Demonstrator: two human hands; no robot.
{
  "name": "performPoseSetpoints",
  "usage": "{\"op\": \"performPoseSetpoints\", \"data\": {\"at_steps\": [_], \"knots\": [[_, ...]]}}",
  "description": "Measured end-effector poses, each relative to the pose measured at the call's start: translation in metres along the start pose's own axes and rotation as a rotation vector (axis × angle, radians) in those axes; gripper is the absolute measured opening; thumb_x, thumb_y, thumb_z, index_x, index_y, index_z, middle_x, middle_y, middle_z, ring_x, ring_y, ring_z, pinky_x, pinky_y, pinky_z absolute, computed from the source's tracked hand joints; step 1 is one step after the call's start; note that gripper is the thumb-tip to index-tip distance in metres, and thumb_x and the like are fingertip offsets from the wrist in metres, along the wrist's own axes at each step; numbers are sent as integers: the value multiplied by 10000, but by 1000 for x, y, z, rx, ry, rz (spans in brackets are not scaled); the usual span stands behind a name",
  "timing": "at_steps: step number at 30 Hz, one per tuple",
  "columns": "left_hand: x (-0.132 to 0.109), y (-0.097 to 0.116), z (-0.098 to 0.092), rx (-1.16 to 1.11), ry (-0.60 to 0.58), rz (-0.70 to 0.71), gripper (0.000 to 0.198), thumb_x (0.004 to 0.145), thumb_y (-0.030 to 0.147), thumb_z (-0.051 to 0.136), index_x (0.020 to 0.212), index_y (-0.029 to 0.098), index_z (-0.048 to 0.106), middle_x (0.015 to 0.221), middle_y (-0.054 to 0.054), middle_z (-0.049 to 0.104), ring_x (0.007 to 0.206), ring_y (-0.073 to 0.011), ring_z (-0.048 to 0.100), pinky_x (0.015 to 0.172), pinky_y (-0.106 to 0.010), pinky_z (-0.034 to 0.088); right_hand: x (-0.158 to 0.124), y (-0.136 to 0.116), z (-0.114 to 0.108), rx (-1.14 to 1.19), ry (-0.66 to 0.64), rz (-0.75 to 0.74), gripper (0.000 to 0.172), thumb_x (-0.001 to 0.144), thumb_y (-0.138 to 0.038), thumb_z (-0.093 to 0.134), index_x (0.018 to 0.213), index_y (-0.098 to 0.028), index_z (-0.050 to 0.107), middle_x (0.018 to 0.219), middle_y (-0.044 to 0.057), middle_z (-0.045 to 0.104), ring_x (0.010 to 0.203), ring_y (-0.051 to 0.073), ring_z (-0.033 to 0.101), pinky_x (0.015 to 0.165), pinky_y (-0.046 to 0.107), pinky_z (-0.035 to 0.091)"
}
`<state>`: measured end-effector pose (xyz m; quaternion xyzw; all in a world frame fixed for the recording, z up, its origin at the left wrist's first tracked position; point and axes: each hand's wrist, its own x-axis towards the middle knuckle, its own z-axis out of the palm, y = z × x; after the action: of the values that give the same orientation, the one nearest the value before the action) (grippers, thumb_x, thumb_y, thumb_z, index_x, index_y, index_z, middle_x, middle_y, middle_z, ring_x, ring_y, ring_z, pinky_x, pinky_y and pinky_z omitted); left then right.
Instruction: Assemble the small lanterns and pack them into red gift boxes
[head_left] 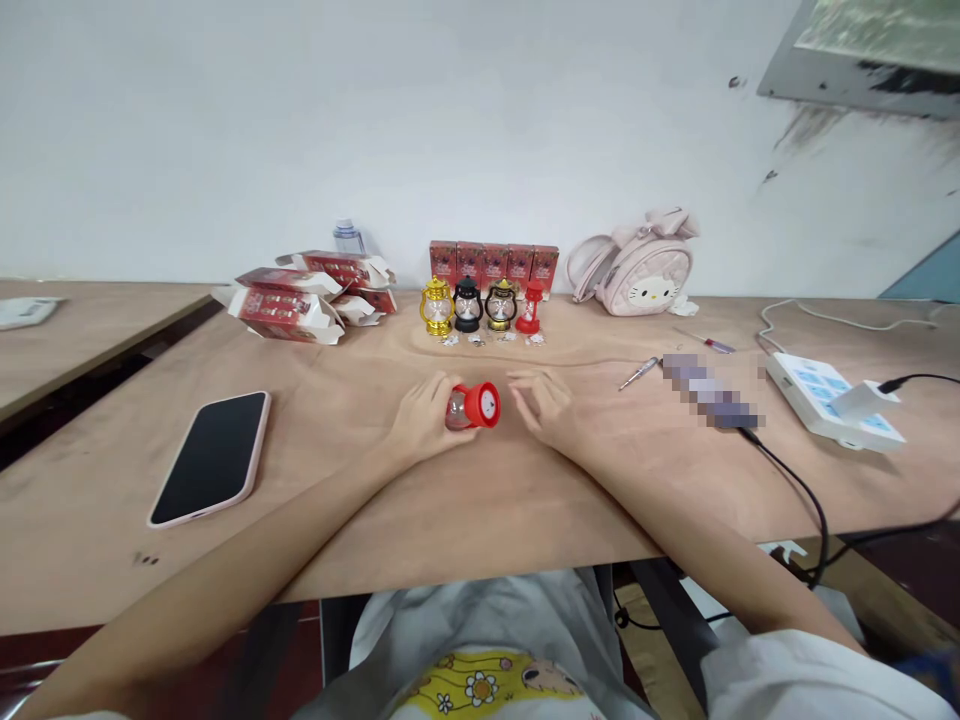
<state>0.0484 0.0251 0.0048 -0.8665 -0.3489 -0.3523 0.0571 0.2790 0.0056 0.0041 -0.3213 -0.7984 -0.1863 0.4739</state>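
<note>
My left hand (427, 424) is closed around a small red lantern (480, 405), tipped on its side so that its round base with a white disc points right. Part of the lantern's clear globe shows between my fingers. Just right of the base, my right hand (546, 404) is apart from it, fingers loosely bent and holding nothing visible. Farther back stand a gold lantern (437, 308), a black lantern (467, 306), a black-and-gold lantern (501, 307) and another red lantern (529, 308). Small white-and-dark pieces (475, 340) lie before them.
Several red boxes (494, 264) stand behind the lanterns; opened cartons (285, 305) pile up at left. A phone (211, 458) lies near my left arm. At right are a pink bag (651, 275), a screwdriver (639, 373), a blurred-out device (709, 390) and a white power strip (836, 400) with cables.
</note>
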Motion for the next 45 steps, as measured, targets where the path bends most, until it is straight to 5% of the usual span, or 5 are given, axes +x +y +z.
{"op": "performPoseSetpoints", "data": {"at_steps": [5,9,17,28,45], "knots": [[0,-3,-3,-14,0,-63,506,690,359,740,1093,187,488,1022,-68,618,936,-250,629,794,-361,501,-8,36,-12,-128,-183,170,131,899,-155,483,881,-182,609,803,70,694,804,231,596,738,368,434],[-1,-4,-4,-25,-30,-85,519,695,395,744,1102,194,492,1043,-74,615,968,-260,618,814,-372,489,-12,49,-19,-34,-419,111,161,874,-122,492,966,-170,615,936,76,713,884,218,615,786,345,420],[0,-5,-4,-43,-50,-78,499,713,396,721,1103,189,488,1037,-74,612,969,-256,608,811,-378,488,-9,45,-16,-154,-631,-96,176,934,-155,497,1047,-164,631,946,78,713,894,182,612,825,306,372],[0,-4,-5,-72,-71,-31,496,714,361,721,1113,190,482,1039,-76,621,990,-265,612,821,-391,494,3,34,-19,-357,-742,-315,175,953,-107,470,989,-138,638,870,90,719,868,197,578,791,311,333],[2,2,-3,-39,-139,-15,463,728,366,686,1116,251,461,1087,-70,608,1037,-280,597,852,-418,491,3,29,-21,-329,-724,-262,141,917,-87,498,922,-164,616,827,92,691,832,210,586,761,306,360]]}}
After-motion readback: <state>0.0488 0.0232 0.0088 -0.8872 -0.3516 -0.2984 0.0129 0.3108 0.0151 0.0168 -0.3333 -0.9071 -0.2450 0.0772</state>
